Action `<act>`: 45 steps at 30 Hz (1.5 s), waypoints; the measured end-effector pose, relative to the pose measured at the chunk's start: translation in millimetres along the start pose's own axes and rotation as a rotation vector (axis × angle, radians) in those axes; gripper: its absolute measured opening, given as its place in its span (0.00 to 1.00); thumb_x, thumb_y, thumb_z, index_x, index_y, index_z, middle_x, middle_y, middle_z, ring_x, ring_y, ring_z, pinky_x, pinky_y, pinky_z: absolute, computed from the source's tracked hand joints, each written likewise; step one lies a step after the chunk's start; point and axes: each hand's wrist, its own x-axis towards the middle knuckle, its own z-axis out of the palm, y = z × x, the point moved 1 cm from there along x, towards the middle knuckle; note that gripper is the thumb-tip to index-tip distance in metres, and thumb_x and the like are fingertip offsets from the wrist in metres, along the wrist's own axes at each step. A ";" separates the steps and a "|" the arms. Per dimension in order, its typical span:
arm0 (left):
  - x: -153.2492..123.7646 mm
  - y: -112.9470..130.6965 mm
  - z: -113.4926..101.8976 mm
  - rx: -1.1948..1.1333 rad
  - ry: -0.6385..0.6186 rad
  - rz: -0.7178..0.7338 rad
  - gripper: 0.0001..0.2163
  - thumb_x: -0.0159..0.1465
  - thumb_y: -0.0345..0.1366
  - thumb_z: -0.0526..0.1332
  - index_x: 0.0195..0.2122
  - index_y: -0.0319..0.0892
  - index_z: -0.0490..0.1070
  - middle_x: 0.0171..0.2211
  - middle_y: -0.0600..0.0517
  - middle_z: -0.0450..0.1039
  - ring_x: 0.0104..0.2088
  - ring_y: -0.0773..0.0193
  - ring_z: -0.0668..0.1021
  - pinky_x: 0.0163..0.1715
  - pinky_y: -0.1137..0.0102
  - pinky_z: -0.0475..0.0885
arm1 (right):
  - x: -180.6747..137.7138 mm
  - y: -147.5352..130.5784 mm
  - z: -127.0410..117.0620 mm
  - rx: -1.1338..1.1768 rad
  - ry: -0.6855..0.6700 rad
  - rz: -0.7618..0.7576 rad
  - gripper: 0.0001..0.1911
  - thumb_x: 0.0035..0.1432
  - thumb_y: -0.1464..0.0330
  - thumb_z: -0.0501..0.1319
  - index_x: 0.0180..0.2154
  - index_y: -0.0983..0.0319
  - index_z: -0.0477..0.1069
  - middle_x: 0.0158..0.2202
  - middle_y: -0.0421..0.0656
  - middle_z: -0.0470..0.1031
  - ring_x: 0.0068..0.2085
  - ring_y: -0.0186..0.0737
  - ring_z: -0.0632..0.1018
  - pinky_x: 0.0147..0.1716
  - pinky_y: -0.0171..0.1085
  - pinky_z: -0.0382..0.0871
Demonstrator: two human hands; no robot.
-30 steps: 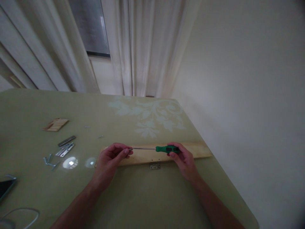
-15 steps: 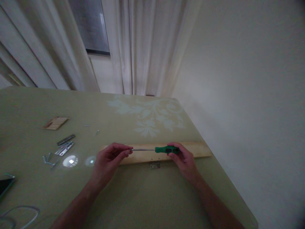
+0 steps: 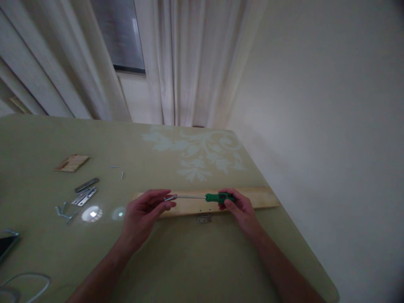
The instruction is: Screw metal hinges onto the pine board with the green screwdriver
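My right hand (image 3: pixel 236 206) is closed around the green handle of a screwdriver (image 3: pixel 217 197), whose shaft points left, level above a wooden board (image 3: pixel 186 208). At its tip a small silver screw (image 3: pixel 169 198) sits slightly tilted, apparently clinging to the bit. My left hand (image 3: pixel 147 214) surrounds that screw with thumb and forefinger apart; whether a finger touches it I cannot tell. Below the board's near edge lies a small metal hinge (image 3: pixel 204 219), beside two dark holes in the wood.
To the left on the green table (image 3: pixel 183 261) lie metal hinges (image 3: pixel 85 191), several screws (image 3: pixel 65 212), two loose screws (image 3: pixel 122 175) farther back and a wood scrap (image 3: pixel 72 163). A dark device (image 3: pixel 8 244) and a pale cable (image 3: pixel 31 275) are at the far left. A wall (image 3: pixel 331 147) stands right.
My left thumb and forefinger have parted from their pinch, baring the screw at the screwdriver's tip. A loose screw on the table has rolled slightly left and turned.
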 end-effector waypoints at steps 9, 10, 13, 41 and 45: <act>1.1 4.6 0.0 0.130 0.005 0.052 0.14 0.60 0.50 0.74 0.37 0.44 0.84 0.32 0.47 0.86 0.32 0.56 0.87 0.35 0.65 0.85 | 0.7 -3.6 -3.7 -0.113 0.001 -0.004 0.21 0.62 0.52 0.70 0.49 0.59 0.79 0.36 0.44 0.83 0.35 0.40 0.83 0.38 0.38 0.79; 1.5 4.0 -1.8 0.160 0.003 0.067 0.14 0.60 0.49 0.74 0.37 0.44 0.84 0.32 0.47 0.86 0.33 0.56 0.87 0.36 0.65 0.85 | 0.8 -4.2 -4.4 -0.130 0.005 -0.010 0.21 0.62 0.52 0.71 0.49 0.59 0.79 0.37 0.44 0.83 0.35 0.40 0.83 0.38 0.38 0.79; 3.7 1.1 -7.2 0.269 -0.015 0.119 0.11 0.61 0.47 0.73 0.36 0.45 0.84 0.35 0.47 0.87 0.35 0.57 0.87 0.39 0.66 0.84 | 1.7 -4.5 -6.5 -0.153 0.005 -0.023 0.21 0.61 0.53 0.71 0.49 0.58 0.80 0.38 0.44 0.83 0.36 0.40 0.83 0.38 0.37 0.79; 0.3 -2.7 -3.5 0.142 -0.024 0.042 0.14 0.61 0.49 0.74 0.40 0.44 0.83 0.35 0.47 0.87 0.36 0.56 0.88 0.41 0.65 0.85 | 1.2 5.9 -6.7 0.050 -0.002 0.071 0.22 0.59 0.52 0.73 0.49 0.59 0.82 0.37 0.46 0.84 0.34 0.39 0.84 0.38 0.38 0.81; 0.2 -1.3 -3.5 0.144 -0.003 0.030 0.15 0.59 0.50 0.75 0.38 0.44 0.83 0.34 0.46 0.87 0.35 0.55 0.88 0.40 0.65 0.86 | 1.3 5.4 -7.0 0.044 0.008 0.077 0.22 0.58 0.52 0.74 0.48 0.59 0.82 0.37 0.45 0.84 0.34 0.39 0.84 0.37 0.37 0.81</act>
